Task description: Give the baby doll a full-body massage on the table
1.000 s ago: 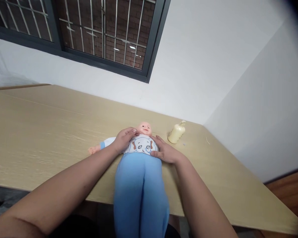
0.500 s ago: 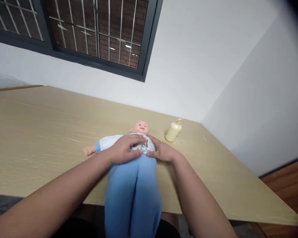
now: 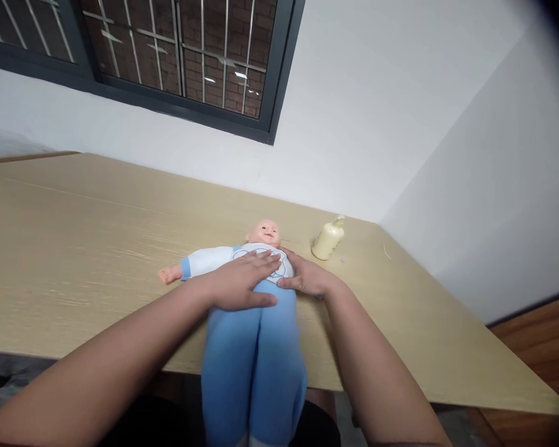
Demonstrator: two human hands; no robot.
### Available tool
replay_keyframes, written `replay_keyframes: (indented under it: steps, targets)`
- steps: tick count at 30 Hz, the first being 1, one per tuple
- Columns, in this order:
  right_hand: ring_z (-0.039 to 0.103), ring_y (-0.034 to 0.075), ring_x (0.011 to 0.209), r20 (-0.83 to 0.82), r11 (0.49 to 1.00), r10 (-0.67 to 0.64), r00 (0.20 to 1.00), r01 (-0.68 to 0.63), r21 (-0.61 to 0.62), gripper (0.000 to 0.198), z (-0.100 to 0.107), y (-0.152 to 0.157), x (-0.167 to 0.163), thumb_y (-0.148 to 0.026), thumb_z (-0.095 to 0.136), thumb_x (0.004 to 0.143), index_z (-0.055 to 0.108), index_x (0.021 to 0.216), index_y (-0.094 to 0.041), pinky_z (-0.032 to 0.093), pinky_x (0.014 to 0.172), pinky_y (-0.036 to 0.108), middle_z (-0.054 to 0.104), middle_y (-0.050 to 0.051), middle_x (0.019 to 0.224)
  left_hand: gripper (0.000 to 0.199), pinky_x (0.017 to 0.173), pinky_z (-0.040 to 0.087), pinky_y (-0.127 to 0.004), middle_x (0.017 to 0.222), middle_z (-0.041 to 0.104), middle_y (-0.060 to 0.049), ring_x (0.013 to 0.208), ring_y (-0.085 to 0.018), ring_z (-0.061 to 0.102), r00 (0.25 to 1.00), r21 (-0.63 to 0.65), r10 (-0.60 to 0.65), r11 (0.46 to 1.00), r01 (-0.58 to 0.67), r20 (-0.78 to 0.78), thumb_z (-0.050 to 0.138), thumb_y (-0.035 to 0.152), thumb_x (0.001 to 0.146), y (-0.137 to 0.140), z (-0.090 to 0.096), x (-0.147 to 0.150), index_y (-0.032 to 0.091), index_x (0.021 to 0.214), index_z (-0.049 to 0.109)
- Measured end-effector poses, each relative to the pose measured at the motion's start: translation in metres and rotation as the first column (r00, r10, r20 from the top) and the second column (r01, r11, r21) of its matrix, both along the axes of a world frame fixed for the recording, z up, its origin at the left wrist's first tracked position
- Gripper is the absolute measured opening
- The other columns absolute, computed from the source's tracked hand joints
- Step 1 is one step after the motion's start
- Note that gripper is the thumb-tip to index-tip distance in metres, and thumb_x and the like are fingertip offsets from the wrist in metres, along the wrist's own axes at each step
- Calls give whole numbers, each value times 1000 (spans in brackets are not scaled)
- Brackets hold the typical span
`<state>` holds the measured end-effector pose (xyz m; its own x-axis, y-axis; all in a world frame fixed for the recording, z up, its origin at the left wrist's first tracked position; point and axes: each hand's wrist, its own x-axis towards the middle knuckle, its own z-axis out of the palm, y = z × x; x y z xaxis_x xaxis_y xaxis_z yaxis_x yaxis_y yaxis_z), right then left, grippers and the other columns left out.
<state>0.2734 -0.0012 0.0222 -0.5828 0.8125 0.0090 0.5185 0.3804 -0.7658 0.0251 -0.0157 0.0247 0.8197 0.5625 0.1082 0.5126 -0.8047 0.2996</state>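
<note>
A baby doll [image 3: 256,338] in a white top with a blue print and light blue trousers lies on its back, head away from me, legs reaching past the table's near edge. My left hand [image 3: 242,282] rests flat across its chest and belly, fingers spread, thumb lying on the trousers' waist. Along the doll's right-hand side in the picture, my right hand [image 3: 307,276] is against its body, thumb on the front of the top; its other fingers are partly hidden behind the doll. The doll's bare hand [image 3: 169,274] sticks out to the left.
A cream pump bottle [image 3: 328,239] stands beyond my right hand on the wooden table [image 3: 97,248]. Near it lies a thin pale strip [image 3: 386,251]. Behind are a white wall [image 3: 354,124] and a barred window [image 3: 181,56].
My left hand has flattened over the doll's front, its fingers and thumb spreading wider apart. My right hand stays at the doll's side. The whole view has shifted slightly.
</note>
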Motion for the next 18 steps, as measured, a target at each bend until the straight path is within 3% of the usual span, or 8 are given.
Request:
replay_keyframes:
  steps: [5,11,13,16,18]
  targets:
    - [51,32,136,6,1000,-2,1000,2,-27,91,1,0,-1,-56,78,76,33,154,-35,41,113,52,50,4,151,104,121,20,-48,166,16,-17,153,-35,16,982,-74,187,979,-188,-27,47,78,85,11,-1,-14,13,161,19]
    - [55,32,131,-4,999,-17,1000,17,46,86,5,-2,-2,-55,80,74,43,149,-35,44,111,53,56,4,145,94,110,36,-47,153,47,-13,138,-38,45,960,-114,279,955,-273,38,57,76,78,24,1,-32,24,154,38]
    - [53,33,133,-12,985,-81,997,82,149,84,4,-3,-4,-55,81,72,47,146,-33,43,111,53,55,6,146,95,109,36,-48,152,49,-14,137,-39,45,954,-116,297,950,-290,45,59,77,76,25,-1,-32,24,153,39]
    - [46,34,140,-61,900,-220,974,226,372,77,1,-8,-14,-57,77,77,52,143,-28,37,116,55,49,10,151,100,110,33,-51,152,46,-17,138,-42,42,947,-106,316,945,-309,58,60,77,74,25,-4,-28,21,153,39]
    - [42,32,143,-92,842,-161,983,185,506,67,-1,-16,-28,-56,69,85,53,143,-26,34,118,53,47,11,153,100,111,30,-53,153,46,-18,139,-43,40,944,-86,325,944,-319,59,61,77,73,25,-6,-25,22,153,39]
